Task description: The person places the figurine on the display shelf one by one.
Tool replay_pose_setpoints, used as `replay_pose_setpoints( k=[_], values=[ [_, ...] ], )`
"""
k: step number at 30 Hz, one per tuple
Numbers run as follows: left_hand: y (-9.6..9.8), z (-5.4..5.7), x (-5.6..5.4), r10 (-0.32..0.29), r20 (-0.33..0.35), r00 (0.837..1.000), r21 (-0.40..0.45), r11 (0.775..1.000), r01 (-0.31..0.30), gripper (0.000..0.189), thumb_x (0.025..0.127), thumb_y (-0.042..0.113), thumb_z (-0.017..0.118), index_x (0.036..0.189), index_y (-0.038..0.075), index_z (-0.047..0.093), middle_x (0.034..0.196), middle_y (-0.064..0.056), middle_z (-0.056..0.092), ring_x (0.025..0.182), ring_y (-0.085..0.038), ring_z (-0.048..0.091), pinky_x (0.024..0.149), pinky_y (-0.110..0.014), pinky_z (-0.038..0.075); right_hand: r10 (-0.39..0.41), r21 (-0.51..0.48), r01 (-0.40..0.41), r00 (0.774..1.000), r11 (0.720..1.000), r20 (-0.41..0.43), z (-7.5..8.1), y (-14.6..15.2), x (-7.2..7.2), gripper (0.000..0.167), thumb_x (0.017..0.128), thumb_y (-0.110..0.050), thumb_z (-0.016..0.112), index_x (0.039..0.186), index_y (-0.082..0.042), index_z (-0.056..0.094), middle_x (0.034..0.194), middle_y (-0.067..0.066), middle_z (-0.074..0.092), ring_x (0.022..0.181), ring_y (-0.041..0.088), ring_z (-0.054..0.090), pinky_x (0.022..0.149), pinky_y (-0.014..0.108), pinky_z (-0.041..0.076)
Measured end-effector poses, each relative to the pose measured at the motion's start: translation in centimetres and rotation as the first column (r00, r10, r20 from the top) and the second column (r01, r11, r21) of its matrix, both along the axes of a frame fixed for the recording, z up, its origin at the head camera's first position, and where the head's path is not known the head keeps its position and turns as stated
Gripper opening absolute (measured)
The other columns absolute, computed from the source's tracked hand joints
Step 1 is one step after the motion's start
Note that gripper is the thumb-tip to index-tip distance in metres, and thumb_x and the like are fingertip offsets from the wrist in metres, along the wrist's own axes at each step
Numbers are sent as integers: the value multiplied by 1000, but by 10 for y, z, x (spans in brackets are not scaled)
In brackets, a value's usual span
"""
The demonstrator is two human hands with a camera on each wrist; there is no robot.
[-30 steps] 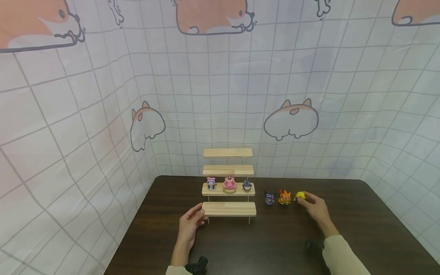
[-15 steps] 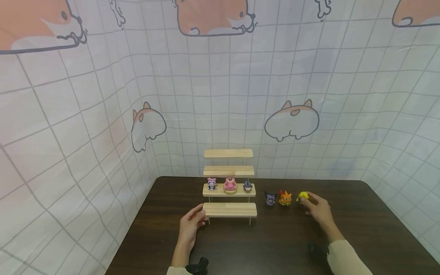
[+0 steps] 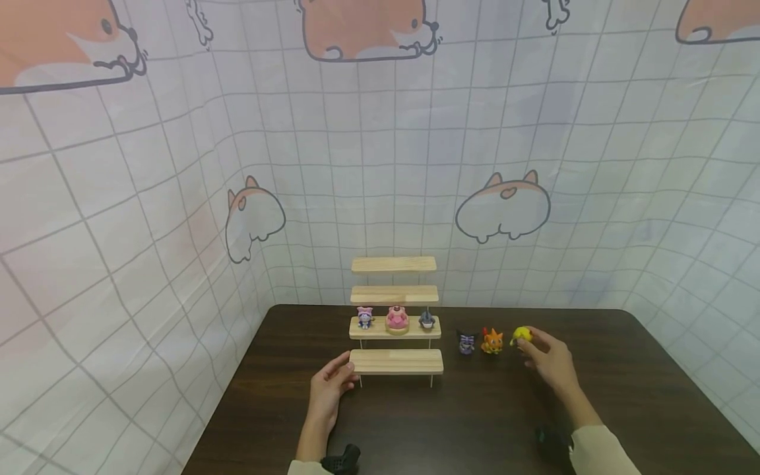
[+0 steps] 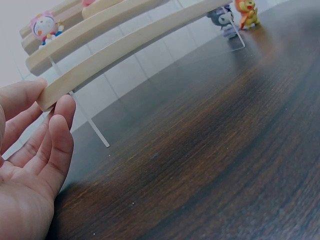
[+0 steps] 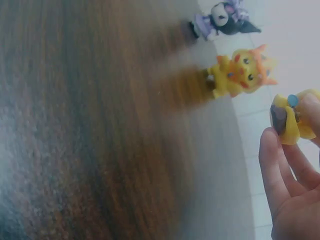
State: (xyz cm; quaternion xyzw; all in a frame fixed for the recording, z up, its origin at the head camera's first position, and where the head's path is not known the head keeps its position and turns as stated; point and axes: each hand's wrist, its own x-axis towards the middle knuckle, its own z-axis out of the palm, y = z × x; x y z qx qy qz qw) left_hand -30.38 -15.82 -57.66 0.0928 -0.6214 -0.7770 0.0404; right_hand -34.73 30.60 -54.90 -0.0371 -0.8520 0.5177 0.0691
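My left hand (image 3: 328, 389) pinches the left end of the lowest board of a wooden tiered display stand (image 3: 396, 361), thumb on top and fingers below, as the left wrist view shows. With my right hand (image 3: 552, 361) I hold a small yellow figurine (image 5: 290, 120) between thumb and fingers; its dark underside shows in the right wrist view. Left of it on the table stand an orange-and-yellow figurine (image 3: 492, 342) and a purple-and-black figurine (image 3: 466, 342). On the stand's second board from the bottom sit a pink-and-blue figurine (image 3: 365, 318), a pink figurine on a round base (image 3: 397, 320) and a grey figurine (image 3: 427, 320).
The two upper boards (image 3: 394, 293) of the stand rise behind the figurines. A dark wood table (image 3: 475, 422) reaches back to a white grid-patterned curtain (image 3: 368, 165) with cartoon dogs, which also hangs along both sides.
My right hand has shifted slightly to the right and up with the yellow figurine, away from the orange one. The left hand keeps its place on the stand.
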Motion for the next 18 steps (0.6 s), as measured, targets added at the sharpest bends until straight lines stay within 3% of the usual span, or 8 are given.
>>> replay_pose_setpoints(
  k=[9, 18],
  values=[
    [0, 1, 2, 3, 4, 1000, -5, 1000, -3, 49, 97, 20, 72, 141, 2, 60, 95, 2, 75, 82, -10, 71, 72, -23, 57, 18, 26, -17, 1000, 1000, -14, 11, -5, 10, 74, 99, -46, 65, 153, -2, 43, 146, 33, 52, 103, 38, 73, 74, 27, 62],
    [0, 2, 1, -3, -4, 1000, -4, 1000, 3, 49, 97, 20, 72, 141, 2, 60, 96, 2, 74, 82, -10, 71, 73, -23, 57, 44, 46, -42, 998, 998, -45, 21, -11, 21, 72, 99, -47, 65, 152, -2, 45, 145, 32, 53, 102, 37, 74, 78, 34, 63]
  ],
)
